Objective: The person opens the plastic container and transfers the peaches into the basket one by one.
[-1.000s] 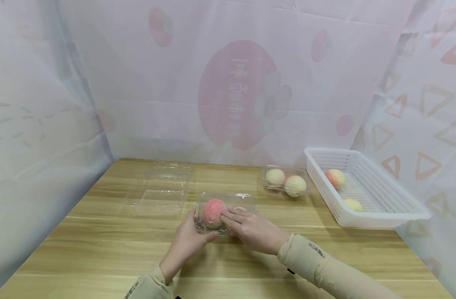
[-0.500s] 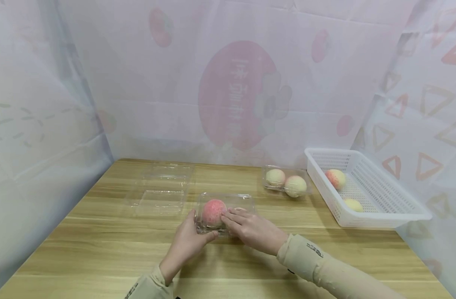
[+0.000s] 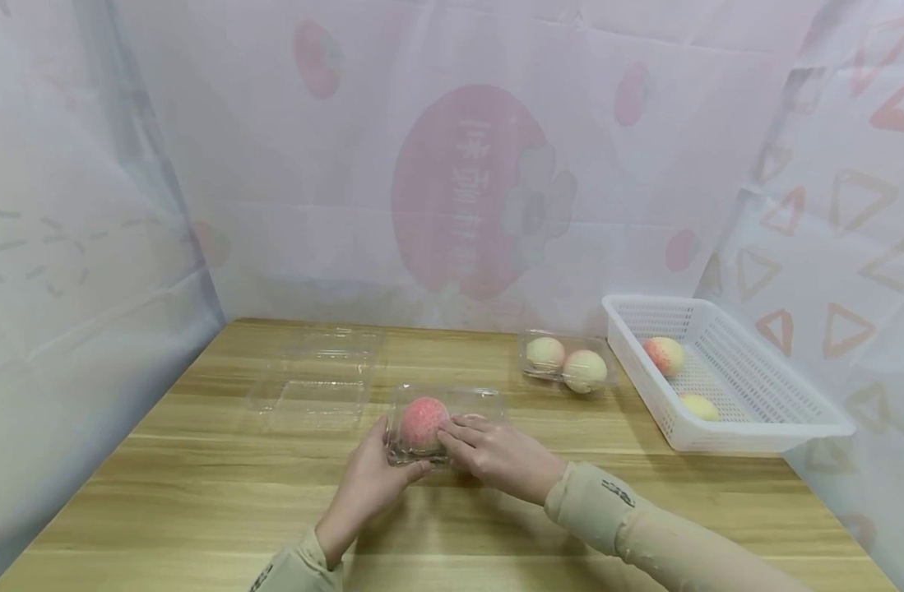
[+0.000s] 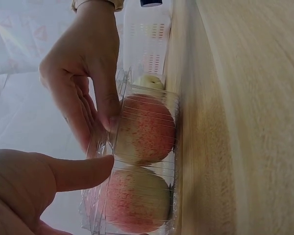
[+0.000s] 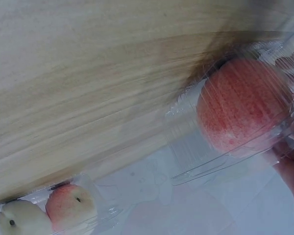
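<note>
A clear plastic clamshell box (image 3: 472,400) lies on the wooden table (image 3: 200,493) in front of me, with its lid down over a pink peach (image 3: 423,422). The left wrist view shows two pink peaches (image 4: 146,128) (image 4: 137,199) inside it. My left hand (image 3: 400,452) holds the box's front left corner, its thumb (image 4: 78,171) laid against the lid. My right hand (image 3: 452,432) rests on top with straight fingers (image 4: 100,98) pressing the lid down. In the right wrist view the box (image 5: 225,161) and one peach (image 5: 240,105) fill the right side.
An open, empty clamshell (image 3: 318,378) lies at the back left. A shut box with two pale peaches (image 3: 566,366) (image 5: 49,213) sits at the back right. Beside it a white perforated basket (image 3: 762,432) holds two more peaches (image 3: 664,355). Cloth walls ring the table.
</note>
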`<state>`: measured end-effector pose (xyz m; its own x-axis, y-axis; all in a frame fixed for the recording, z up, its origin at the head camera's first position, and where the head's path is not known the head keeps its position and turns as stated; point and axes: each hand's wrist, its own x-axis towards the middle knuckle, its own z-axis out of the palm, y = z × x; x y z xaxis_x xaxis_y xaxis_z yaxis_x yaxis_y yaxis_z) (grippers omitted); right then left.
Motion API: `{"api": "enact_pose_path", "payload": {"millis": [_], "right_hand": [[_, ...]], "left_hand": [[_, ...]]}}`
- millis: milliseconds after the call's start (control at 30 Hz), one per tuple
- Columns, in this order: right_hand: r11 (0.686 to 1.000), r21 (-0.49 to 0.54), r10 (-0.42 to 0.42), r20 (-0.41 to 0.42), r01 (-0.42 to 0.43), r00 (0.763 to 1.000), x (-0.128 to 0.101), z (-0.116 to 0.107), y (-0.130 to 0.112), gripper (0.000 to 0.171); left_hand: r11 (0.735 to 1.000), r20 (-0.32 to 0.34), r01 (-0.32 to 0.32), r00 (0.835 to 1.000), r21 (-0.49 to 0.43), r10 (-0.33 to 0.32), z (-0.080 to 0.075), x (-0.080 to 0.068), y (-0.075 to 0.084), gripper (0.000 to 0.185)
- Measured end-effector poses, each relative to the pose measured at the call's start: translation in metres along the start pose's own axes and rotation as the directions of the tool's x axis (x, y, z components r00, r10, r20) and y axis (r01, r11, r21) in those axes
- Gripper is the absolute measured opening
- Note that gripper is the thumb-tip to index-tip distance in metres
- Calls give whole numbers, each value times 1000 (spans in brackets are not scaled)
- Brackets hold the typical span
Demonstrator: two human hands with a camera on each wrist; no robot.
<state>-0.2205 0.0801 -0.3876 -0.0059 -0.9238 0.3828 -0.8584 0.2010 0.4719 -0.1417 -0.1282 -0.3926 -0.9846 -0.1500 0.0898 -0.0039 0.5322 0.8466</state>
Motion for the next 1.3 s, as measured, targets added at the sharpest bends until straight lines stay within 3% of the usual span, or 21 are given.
{"api": "enact_pose_path", "payload": {"millis": [267,500,767,1100,1300], "right_hand": [[998,-56,-2,8,3,1000,2,1,-3,36],[994,-109,-29,34,32,999,5,1,-4,28],[996,-87,-31,31,34,999,6,2,-4,42],[1000,-22,-12,-38,11,999,6,7,-4,50],[999,-32,-13,-58,12,998,8,7,-4,43]], "left_hand": [[1000,-12,-2,1000,3,2,1,-1,0,98],[999,-11,-52,999,-15,52,5,-2,2,92],[999,-19,-47,999,14,48,6,-3,4,91],[999,-19,-16,1000,33,17,8,-3,8,93],[1000,-26,17,1000,10,-17,10,-2,7,91]]}}
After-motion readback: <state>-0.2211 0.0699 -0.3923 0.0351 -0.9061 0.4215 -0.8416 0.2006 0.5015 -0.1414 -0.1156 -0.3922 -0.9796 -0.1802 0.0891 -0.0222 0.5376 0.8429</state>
